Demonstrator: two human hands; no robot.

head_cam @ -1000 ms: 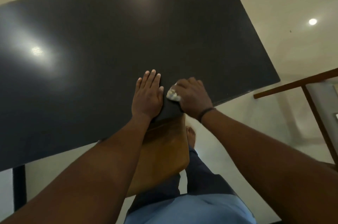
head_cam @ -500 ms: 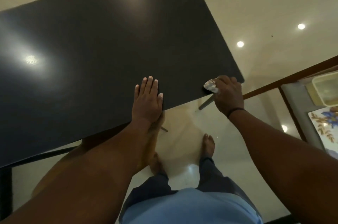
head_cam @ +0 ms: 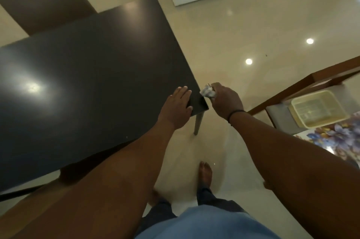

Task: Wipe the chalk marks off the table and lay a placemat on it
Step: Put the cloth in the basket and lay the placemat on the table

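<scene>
At centre frame the left hand (head_cam: 178,107) lies flat, fingers straight, on the dark worktop (head_cam: 87,75) corner, while the right hand (head_cam: 226,100) clutches a crumpled wipe (head_cam: 208,91) just off its edge.

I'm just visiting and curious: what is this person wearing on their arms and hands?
Both forearms are bare, with no sleeves in view and no gloves. The left hand shows no rings or bands. The right hand has a thin black band round its wrist. Nothing else is worn on either arm.
</scene>
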